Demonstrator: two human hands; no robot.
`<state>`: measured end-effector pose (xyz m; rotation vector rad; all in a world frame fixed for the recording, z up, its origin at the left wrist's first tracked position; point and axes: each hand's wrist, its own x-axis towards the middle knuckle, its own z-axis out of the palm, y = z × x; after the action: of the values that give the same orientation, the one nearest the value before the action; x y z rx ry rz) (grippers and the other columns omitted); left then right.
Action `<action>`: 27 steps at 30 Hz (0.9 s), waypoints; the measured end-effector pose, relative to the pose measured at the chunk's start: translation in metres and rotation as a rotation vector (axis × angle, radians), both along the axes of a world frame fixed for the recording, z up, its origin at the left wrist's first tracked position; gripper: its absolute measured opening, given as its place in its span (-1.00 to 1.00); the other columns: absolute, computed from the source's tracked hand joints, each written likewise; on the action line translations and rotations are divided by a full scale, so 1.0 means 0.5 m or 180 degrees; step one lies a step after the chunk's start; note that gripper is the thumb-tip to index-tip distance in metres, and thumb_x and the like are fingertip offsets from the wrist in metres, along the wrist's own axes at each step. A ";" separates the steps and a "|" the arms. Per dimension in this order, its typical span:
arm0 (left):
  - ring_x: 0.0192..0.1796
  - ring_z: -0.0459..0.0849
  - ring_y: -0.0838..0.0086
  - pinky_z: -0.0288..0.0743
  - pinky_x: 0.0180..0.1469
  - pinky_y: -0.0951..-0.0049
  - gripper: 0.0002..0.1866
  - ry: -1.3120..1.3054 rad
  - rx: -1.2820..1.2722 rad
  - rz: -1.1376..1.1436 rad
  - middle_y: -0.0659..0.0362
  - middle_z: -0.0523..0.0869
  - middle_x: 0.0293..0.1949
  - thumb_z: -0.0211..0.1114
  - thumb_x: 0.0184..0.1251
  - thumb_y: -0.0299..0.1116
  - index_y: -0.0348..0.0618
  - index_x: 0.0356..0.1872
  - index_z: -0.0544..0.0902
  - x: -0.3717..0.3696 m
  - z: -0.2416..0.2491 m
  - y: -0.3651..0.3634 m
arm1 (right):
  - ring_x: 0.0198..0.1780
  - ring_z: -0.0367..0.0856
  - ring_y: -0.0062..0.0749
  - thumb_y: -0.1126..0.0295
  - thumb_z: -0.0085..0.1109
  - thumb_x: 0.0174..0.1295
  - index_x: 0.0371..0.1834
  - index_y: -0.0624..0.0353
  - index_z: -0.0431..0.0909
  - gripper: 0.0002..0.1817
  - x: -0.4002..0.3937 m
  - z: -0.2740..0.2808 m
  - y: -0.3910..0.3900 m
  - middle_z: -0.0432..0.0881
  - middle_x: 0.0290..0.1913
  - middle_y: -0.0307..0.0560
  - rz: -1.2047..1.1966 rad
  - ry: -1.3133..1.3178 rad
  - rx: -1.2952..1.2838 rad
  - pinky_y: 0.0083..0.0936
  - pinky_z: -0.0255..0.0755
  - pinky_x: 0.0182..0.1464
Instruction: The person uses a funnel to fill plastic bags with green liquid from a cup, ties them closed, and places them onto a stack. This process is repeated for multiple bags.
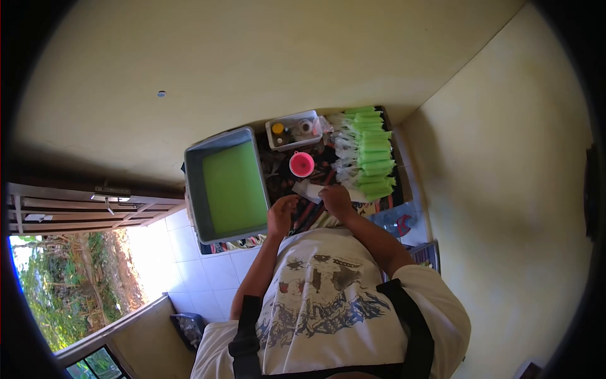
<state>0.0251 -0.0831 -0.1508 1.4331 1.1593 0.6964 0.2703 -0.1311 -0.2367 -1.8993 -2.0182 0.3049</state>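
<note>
My right hand (338, 201) is closed on a small clear plastic bag (308, 189), held low over a dark table (400, 183). Just left of the bag, my left hand (281, 215) has its fingers curled; whether it grips the bag is unclear. A pink funnel (302, 164) stands right behind the bag. Left of both hands sits a grey tub (193, 189) filled with green liquid (233, 186). At the table's right side lies a row of several filled green bags (371, 151).
A clear box (293, 131) with small items stands at the back of the table. A plastic bottle (394, 221) lies low at the right by the yellow wall. White floor tiles and an open doorway onto greenery are at the left.
</note>
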 end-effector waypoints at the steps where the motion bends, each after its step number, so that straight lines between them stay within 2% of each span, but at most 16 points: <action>1: -0.06 0.86 0.45 0.73 0.06 0.40 -0.67 -0.0061 0.0020 -0.0052 0.09 0.90 -0.02 0.14 0.64 -0.57 -0.20 0.22 0.80 -0.007 0.000 0.001 | -0.10 0.76 -0.07 0.37 0.43 0.17 -0.30 0.03 0.78 -0.93 -0.003 -0.002 -0.007 0.76 -0.18 -0.14 -0.0046 0.0001 0.0024 -0.09 0.63 -0.03; 3: -0.08 0.84 0.47 0.72 0.05 0.42 -0.67 -0.0172 0.0080 -0.0153 0.09 0.90 -0.02 0.13 0.65 -0.59 -0.22 0.22 0.80 -0.022 -0.001 0.008 | -0.09 0.76 -0.07 0.39 0.43 0.20 -0.30 0.05 0.77 -0.95 -0.022 0.028 -0.024 0.76 -0.20 -0.12 -0.0538 0.0468 0.0301 -0.11 0.63 -0.02; 7: 0.09 0.83 0.44 0.70 0.18 0.39 -0.67 -0.0109 -0.0026 -0.0524 0.08 0.88 0.08 0.08 0.74 -0.52 -0.26 0.29 0.74 -0.051 0.019 0.027 | -0.06 0.79 -0.04 0.43 0.44 0.23 -0.24 0.11 0.78 -0.93 -0.065 0.057 -0.032 0.79 -0.20 -0.06 -0.1264 0.1345 0.0671 -0.15 0.64 0.02; 10: 0.11 0.83 0.44 0.69 0.19 0.40 -0.68 -0.0243 -0.0009 -0.0654 0.08 0.88 0.08 0.09 0.74 -0.51 -0.26 0.29 0.74 -0.059 0.031 0.037 | -0.10 0.82 -0.12 0.46 0.46 0.29 -0.15 0.17 0.80 -0.89 -0.076 0.071 -0.047 0.83 -0.18 -0.01 -0.1490 0.1271 0.1043 -0.25 0.66 -0.02; 12: 0.12 0.83 0.44 0.69 0.20 0.40 -0.68 -0.0278 -0.0032 -0.0711 0.08 0.88 0.08 0.10 0.74 -0.50 -0.27 0.28 0.75 -0.068 0.040 0.035 | -0.17 0.82 -0.19 0.45 0.47 0.34 -0.10 0.19 0.81 -0.87 -0.086 0.098 -0.062 0.85 -0.16 -0.01 -0.1778 0.1554 0.1166 -0.31 0.65 -0.08; 13: 0.05 0.83 0.45 0.70 0.14 0.40 -0.70 -0.0338 0.0059 -0.0668 0.08 0.89 0.04 0.14 0.70 -0.52 -0.27 0.25 0.76 -0.067 0.036 0.034 | -0.20 0.82 -0.23 0.45 0.47 0.36 -0.08 0.20 0.81 -0.86 -0.088 0.114 -0.065 0.86 -0.15 -0.01 -0.1913 0.1695 0.1236 -0.34 0.65 -0.11; 14: -0.02 0.83 0.45 0.70 0.09 0.41 -0.72 -0.0397 0.0151 -0.0620 0.08 0.89 0.00 0.18 0.67 -0.55 -0.27 0.22 0.77 -0.065 0.033 0.033 | -0.24 0.78 -0.42 0.39 0.46 0.47 -0.04 0.23 0.80 -0.85 -0.092 0.129 -0.066 0.86 -0.16 -0.08 -0.2055 0.1841 0.1317 -0.46 0.60 -0.18; 15: -0.10 0.83 0.46 0.71 0.03 0.42 -0.73 -0.0452 0.0243 -0.0568 0.08 0.90 -0.05 0.22 0.64 -0.57 -0.27 0.18 0.79 -0.063 0.031 0.033 | -0.25 0.77 -0.43 0.38 0.46 0.47 -0.03 0.23 0.81 -0.84 -0.095 0.148 -0.065 0.86 -0.16 -0.08 -0.2097 0.2023 0.1322 -0.46 0.58 -0.20; 17: -0.09 0.83 0.43 0.71 0.03 0.40 -0.75 -0.0225 0.0412 -0.0661 0.06 0.89 -0.02 0.26 0.63 -0.54 -0.24 0.19 0.79 -0.061 0.057 0.036 | -0.28 0.76 -0.44 0.35 0.46 0.48 -0.02 0.21 0.81 -0.83 -0.098 0.196 -0.060 0.85 -0.17 -0.09 -0.2173 0.2393 0.1330 -0.47 0.56 -0.23; 18: -0.09 0.84 0.41 0.72 0.02 0.39 -0.75 -0.0110 0.0496 -0.0710 0.05 0.89 -0.01 0.29 0.62 -0.52 -0.23 0.19 0.79 -0.056 0.075 0.037 | -0.30 0.70 -0.54 0.33 0.44 0.52 0.02 0.22 0.81 -0.80 -0.098 0.222 -0.056 0.83 -0.23 -0.16 -0.2110 0.2370 0.1278 -0.51 0.53 -0.24; 21: -0.06 0.85 0.34 0.72 0.02 0.35 -0.75 -0.0391 0.0977 -0.0773 0.01 0.87 0.02 0.36 0.60 -0.46 -0.21 0.19 0.79 -0.023 0.109 0.043 | -0.29 0.72 -0.56 0.35 0.44 0.51 0.07 0.22 0.81 -0.79 -0.093 0.267 -0.047 0.87 -0.21 -0.17 -0.1871 0.2759 0.1109 -0.52 0.58 -0.19; 24: -0.02 0.86 0.27 0.73 0.04 0.32 -0.72 -0.0412 0.0910 -0.0685 -0.02 0.85 0.07 0.43 0.56 -0.42 -0.23 0.19 0.78 0.016 0.210 0.041 | -0.22 0.78 -0.58 0.37 0.44 0.51 0.16 0.20 0.79 -0.75 -0.100 0.352 -0.030 0.90 -0.15 -0.14 -0.1414 0.2784 0.0972 -0.53 0.63 -0.11; 27: -0.02 0.88 0.27 0.73 0.04 0.31 -0.72 -0.0696 0.0809 -0.0392 0.01 0.87 0.01 0.50 0.51 -0.39 -0.25 0.14 0.79 0.047 0.223 0.046 | -0.13 0.83 -0.57 0.40 0.45 0.49 0.25 0.21 0.75 -0.68 -0.110 0.406 -0.015 0.92 -0.10 -0.09 -0.1068 0.2967 0.0885 -0.52 0.67 -0.04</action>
<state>0.0483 -0.0600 -0.0395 1.5801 0.8280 0.9130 0.2155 -0.1387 -0.0338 -1.4667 -1.0500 0.6311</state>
